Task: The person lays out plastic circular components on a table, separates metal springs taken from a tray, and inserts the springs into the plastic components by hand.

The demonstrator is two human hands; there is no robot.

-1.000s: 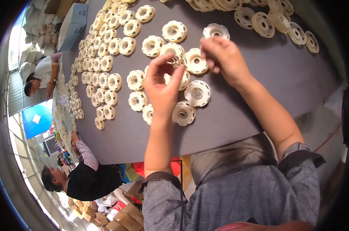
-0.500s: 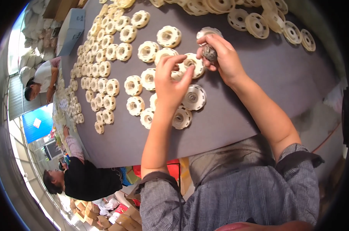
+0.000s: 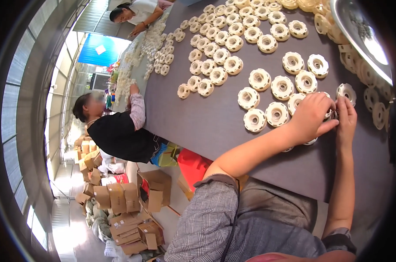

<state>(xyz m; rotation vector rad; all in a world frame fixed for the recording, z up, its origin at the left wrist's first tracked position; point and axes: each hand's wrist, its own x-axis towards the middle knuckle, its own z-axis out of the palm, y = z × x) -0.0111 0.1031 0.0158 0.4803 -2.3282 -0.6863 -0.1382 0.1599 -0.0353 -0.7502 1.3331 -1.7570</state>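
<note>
My left hand (image 3: 316, 114) and my right hand (image 3: 347, 118) meet at the right of the table, fingertips close together. Dark wire coils (image 3: 334, 115) show between them, mostly covered by my fingers. The right fingers curl round this clump of springs. My left thumb and fingers close in a pinch against it; whatever they grip is hidden. Below and around my hands stand cream plastic ring wheels with notched rims, such as one wheel (image 3: 282, 87) with a metal coil in its centre. Another cream wheel (image 3: 346, 92) lies just beyond my right fingertips.
Many cream wheels (image 3: 221, 56) cover the far part of the grey table (image 3: 193, 126). A shiny metal bowl (image 3: 359, 41) holding grey coils juts in at the upper right, beside stacked cream discs (image 3: 366, 72). Two people sit at the left side; cardboard boxes (image 3: 119, 196) stand on the floor.
The view has swung left, and the metal bowl now shows. My hands have come together; the clump of springs, plainly visible in my right hand before, is mostly covered.
</note>
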